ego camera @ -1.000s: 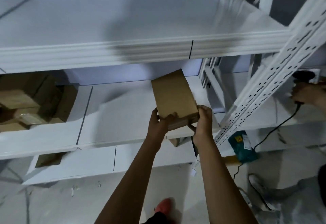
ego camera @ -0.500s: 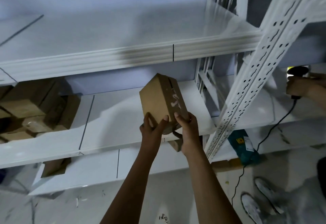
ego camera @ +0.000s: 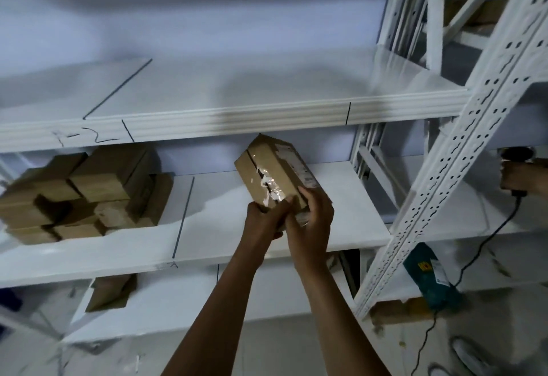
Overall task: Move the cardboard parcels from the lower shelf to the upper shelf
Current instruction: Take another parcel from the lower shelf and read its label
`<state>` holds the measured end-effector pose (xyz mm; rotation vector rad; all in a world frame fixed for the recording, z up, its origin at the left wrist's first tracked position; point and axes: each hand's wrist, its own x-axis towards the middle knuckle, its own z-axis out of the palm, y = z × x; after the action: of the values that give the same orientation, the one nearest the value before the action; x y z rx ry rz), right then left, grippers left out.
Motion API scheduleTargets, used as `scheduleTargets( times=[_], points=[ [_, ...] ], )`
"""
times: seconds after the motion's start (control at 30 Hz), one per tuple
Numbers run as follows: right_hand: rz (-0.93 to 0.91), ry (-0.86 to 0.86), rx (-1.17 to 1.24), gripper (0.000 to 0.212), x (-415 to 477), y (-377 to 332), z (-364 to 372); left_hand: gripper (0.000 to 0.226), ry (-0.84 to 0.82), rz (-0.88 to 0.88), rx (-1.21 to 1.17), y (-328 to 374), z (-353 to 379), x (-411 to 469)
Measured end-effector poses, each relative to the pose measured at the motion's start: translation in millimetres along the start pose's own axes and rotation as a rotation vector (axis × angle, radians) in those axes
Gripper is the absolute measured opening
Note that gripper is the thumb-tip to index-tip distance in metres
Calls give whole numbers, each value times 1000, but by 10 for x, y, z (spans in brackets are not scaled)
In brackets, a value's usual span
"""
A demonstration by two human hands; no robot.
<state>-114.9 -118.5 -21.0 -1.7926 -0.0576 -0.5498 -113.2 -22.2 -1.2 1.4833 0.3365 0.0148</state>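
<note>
A brown cardboard parcel (ego camera: 274,172) with torn clear tape and a white label is tilted in the air in front of the middle shelf (ego camera: 341,197), just below the front rail of the upper shelf (ego camera: 267,114). My left hand (ego camera: 262,220) grips its near bottom corner. My right hand (ego camera: 311,221) wraps its near right side. A stack of several similar parcels (ego camera: 89,192) sits at the left of the middle shelf. One more parcel (ego camera: 111,292) lies on the lowest shelf at the left.
A white perforated upright (ego camera: 462,150) slants down the right side. Beyond it another person's hand (ego camera: 522,180) holds a corded black scanner (ego camera: 516,153). A teal package (ego camera: 430,280) lies on a low shelf at the right. Shoes (ego camera: 471,355) stand on the floor.
Both hands have lifted the parcel and turned it so its taped seam faces me. The view has tilted upward, showing more of the upper shelf's top.
</note>
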Motion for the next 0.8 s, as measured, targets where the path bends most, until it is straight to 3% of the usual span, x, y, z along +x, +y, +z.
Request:
scheduleTargets(
  times=[0.07, 0.17, 0.23, 0.4, 0.5, 0.63, 0.8],
  points=[
    [-49, 27, -1, 41, -130, -99, 122, 28, -7, 16, -94, 29, -112, -23],
    [-125, 102, -60, 35, -259, -196, 276, 84, -13, -6, -182, 40, -238, -44],
    [-125, 119, -80, 34, -320, -234, 328, 100, -17, -32, -184, 18, -338, -46],
    [19, 54, 100, 33, -355, -230, 253, 99, -49, -70, -86, -60, -658, -73],
    [77, 69, 36, 43, -307, -153, 179, 95, -119, -71, -143, -86, -865, -104],
    [403, -31, 204, 52, -187, -143, 38, 87, -182, -47, -218, -113, -1052, -162],
    [573, -232, 420, 36, -169, -169, -47, 91, -243, -66, -217, -125, -1275, -222]
  ],
)
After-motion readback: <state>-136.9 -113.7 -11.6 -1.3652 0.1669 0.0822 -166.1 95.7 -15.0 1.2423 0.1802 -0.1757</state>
